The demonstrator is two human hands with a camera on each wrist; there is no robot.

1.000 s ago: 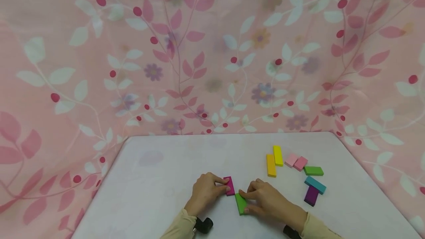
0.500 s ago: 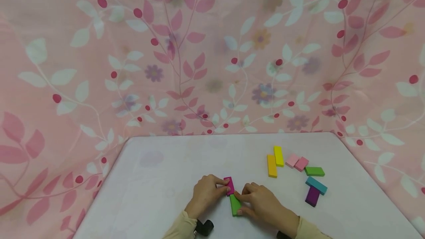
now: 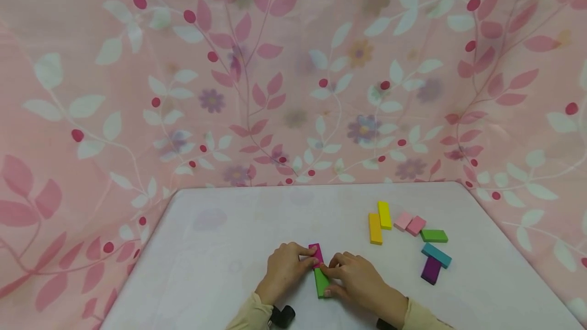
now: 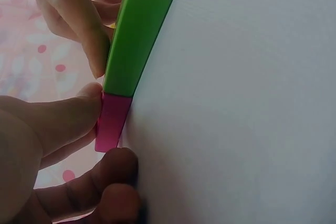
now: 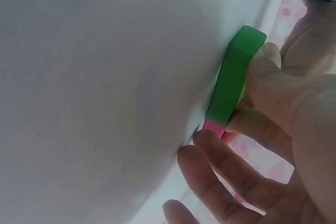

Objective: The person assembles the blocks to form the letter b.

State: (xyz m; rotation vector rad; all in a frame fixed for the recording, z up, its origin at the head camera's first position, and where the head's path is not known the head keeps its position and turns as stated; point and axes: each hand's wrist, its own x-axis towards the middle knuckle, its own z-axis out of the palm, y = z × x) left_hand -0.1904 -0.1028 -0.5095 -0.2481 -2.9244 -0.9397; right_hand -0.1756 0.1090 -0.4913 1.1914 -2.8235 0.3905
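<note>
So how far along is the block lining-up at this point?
Early. Done: the magenta block and the bright green block now meet end to end. In hand: the left hand pinches the magenta one, the right hand grips the green one. Left: seven loose blocks lie at the right, among them the orange block and purple block.

Left half of table (image 3: 211,248) bare, open to approach. Right side crowded: yellow blocks (image 3: 379,221), pink blocks (image 3: 410,223), green block (image 3: 433,236), teal block (image 3: 436,255), purple block (image 3: 430,270). Curtain (image 3: 293,75) walls off back and sides.
</note>
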